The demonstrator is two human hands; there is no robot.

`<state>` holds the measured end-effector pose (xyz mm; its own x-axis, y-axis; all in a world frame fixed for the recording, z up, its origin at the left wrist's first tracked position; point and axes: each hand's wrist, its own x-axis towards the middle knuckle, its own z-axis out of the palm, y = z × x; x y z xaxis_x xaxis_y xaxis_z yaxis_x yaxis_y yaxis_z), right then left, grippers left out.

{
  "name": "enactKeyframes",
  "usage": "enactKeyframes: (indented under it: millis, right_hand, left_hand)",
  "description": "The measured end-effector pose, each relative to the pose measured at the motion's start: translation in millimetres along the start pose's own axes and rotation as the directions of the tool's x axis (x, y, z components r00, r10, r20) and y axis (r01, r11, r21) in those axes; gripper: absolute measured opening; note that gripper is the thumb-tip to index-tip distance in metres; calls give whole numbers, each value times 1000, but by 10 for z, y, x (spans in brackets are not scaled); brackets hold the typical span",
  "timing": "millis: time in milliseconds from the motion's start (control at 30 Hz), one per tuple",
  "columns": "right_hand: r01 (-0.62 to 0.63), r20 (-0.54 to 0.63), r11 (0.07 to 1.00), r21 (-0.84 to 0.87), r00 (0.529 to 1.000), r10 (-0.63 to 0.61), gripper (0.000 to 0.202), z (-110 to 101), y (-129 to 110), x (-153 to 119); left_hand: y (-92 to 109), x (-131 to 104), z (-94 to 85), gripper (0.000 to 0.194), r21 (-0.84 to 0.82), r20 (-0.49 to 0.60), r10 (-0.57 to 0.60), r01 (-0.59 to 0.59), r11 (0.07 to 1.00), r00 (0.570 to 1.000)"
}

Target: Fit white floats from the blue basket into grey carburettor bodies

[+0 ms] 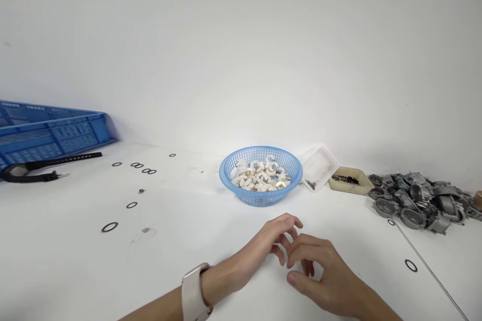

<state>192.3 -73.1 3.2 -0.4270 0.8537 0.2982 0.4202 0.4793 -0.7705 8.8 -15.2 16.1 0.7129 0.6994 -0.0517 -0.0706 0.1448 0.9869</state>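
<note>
My left hand (269, 238), with a pale watch strap (194, 293) on its wrist, hovers over the white table with its fingers loosely curled and apart. Close against its fingertips is my right hand (326, 271), whose thumb and forefinger curve toward each other with a gap between them. Nothing shows in either hand, though the inner fingers partly overlap. Just beyond the hands stands a round blue mesh basket (263, 200), holding several white C-shaped parts (261, 176) with metal bits.
Right of the basket are a tilted white tray (320, 163) with small pins, a cream tray (352, 187) with dark pieces, and a heap of grey metal housings (417, 198). Black rings (110, 227) lie scattered leftward. A blue crate (75, 133) and black strap (68, 160) sit far left.
</note>
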Motion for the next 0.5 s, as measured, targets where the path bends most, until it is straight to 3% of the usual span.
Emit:
enactKeyframes:
  millis: [500]
  right_hand:
    - [3,6,1000,-1,1000,-3,4,1,-1,1]
  left_hand:
    - [-2,18,-16,46,-27,-8,11,-11,1000,1000]
